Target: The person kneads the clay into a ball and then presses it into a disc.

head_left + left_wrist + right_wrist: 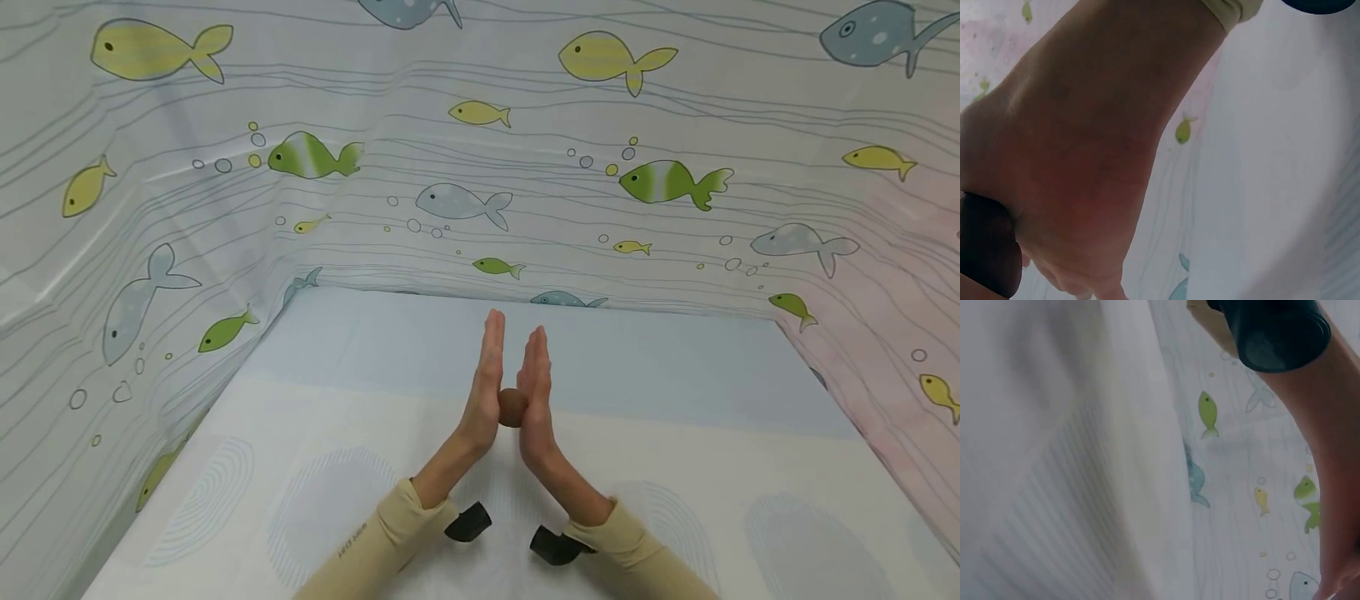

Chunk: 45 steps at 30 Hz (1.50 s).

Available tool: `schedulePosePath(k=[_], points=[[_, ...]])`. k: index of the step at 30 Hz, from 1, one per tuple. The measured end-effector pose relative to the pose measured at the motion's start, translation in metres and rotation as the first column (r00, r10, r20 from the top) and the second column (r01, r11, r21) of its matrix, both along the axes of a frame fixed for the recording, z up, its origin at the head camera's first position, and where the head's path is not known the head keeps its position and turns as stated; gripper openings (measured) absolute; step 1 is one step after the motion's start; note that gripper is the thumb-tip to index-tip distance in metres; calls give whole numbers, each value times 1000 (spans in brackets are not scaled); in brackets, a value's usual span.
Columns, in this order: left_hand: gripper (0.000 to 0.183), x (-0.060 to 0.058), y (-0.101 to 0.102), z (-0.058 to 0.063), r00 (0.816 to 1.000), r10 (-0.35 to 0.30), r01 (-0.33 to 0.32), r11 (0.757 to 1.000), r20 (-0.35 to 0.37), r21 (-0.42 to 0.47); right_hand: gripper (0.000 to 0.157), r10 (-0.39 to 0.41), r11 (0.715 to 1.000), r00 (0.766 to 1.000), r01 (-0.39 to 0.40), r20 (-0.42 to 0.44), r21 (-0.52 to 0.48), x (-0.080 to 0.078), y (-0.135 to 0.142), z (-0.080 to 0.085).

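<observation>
A small brown ball (512, 408) is pressed between two upright palms, above a white and pale blue cloth surface (420, 350). My left hand (486, 396) touches its left side and my right hand (536, 404) its right side. Fingers on both hands are straight and point up and away, with a narrow gap between the hands. The left wrist view shows the left hand (1079, 187) close up; a dark rounded shape (988, 244) at its left edge cannot be identified. Only part of the right hand (1341, 544) shows in the right wrist view; no ball is visible there.
A dark wrist camera (469, 522) sits at the left sleeve and another dark wrist camera (557, 546) at the right one. White sheeting (390, 108) printed with fish rises behind the surface and along both sides.
</observation>
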<state>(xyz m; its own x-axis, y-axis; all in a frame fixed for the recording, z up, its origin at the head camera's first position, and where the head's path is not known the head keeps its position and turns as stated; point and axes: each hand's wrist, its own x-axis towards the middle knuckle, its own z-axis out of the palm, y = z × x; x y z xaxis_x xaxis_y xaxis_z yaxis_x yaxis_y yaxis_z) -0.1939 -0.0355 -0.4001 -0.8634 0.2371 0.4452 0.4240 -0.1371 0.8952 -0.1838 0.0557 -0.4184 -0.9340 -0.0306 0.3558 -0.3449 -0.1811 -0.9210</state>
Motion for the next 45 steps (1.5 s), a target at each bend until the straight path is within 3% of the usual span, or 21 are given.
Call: schedulePosePath(k=[9,18,25,31,38,45], points=[[77,-8,-6,6,1000,24,-24,1000,-16,17,62,55,997,997,-51,-61,52,15,-4,-2],[67,-8,-5,-3,1000,16,-17,1000,22,20,63,88,996,990,-85,-110,34,23,-4,4],[66,0,1,-14,994,-58,54,998,98,40,71,58,998,994,-58,-90,3,17,0,11],[65,4,3,-17,993,-67,65,998,100,23,78,19,1000,997,-18,-74,10,6,4,8],[69,9,4,-16,995,-64,64,998,79,9,74,-16,1000,1000,17,-25,27,-5,9,3],[71,9,5,-9,998,-60,60,998,37,10,74,-16,1000,1000,16,5,2,-8,11,0]])
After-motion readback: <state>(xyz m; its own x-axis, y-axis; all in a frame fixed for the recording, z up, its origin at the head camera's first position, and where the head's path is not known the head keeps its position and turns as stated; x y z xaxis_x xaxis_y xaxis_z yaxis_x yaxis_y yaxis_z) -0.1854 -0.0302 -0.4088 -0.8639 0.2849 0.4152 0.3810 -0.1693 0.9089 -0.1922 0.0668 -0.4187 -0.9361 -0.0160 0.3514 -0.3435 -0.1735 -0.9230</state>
